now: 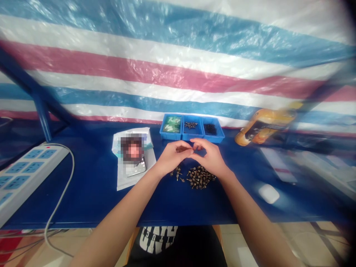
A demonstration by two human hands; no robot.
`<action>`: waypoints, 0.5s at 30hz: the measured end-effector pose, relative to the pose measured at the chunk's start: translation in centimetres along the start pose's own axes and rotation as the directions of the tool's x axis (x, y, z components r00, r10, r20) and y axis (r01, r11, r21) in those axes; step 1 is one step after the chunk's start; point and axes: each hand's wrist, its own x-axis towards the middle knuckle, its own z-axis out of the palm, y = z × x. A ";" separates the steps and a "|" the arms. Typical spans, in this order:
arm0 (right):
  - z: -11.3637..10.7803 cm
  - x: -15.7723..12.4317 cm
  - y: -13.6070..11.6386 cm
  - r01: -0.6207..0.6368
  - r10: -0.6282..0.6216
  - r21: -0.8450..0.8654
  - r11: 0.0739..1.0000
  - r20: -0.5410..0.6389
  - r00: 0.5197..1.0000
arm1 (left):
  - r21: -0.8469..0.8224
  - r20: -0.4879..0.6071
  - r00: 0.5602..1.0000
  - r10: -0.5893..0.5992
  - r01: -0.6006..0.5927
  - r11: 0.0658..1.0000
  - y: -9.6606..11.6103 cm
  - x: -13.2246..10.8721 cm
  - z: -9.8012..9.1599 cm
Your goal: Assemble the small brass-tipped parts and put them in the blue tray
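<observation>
My left hand (175, 155) and my right hand (207, 155) meet at the fingertips above the table, both with pinched fingers. Whatever sits between the fingertips is too small or hidden to make out. Below my right hand lies a heap of small brass-coloured metal parts (200, 178), and a smaller scatter of similar parts (178, 173) lies under my left hand. Just beyond my hands stands a row of three joined blue bins (191, 138). They hold green-and-white packets (171, 124), small metal pieces (191, 125) and small black pieces (210, 129).
A phone (137, 168) rests on a white plastic bag (124, 178) to the left. Beyond it are a power strip (33, 163) and its cable (72, 167). At right are orange bottles (258, 126), lying tilted, and a white case (268, 194). A striped sheet (167, 70) hangs behind.
</observation>
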 end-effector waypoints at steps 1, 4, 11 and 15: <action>0.0 0.0 -0.1 -0.021 0.021 0.013 1.000 0.009 1.000 | -0.023 -0.010 1.000 -0.008 0.008 1.000 0.1 0.0 0.0; -0.2 0.2 -0.4 -0.070 0.068 0.083 0.994 0.030 0.997 | -0.050 -0.064 0.998 -0.016 0.013 0.999 0.4 0.0 0.0; -0.4 0.4 -0.5 -0.120 0.117 0.164 0.979 0.027 0.993 | -0.046 -0.109 0.994 -0.021 0.016 0.999 0.6 0.0 -0.1; -0.5 0.4 -0.4 -0.236 0.221 0.184 0.954 0.099 0.970 | -0.052 -0.157 0.987 -0.036 0.028 0.998 0.5 0.1 -0.1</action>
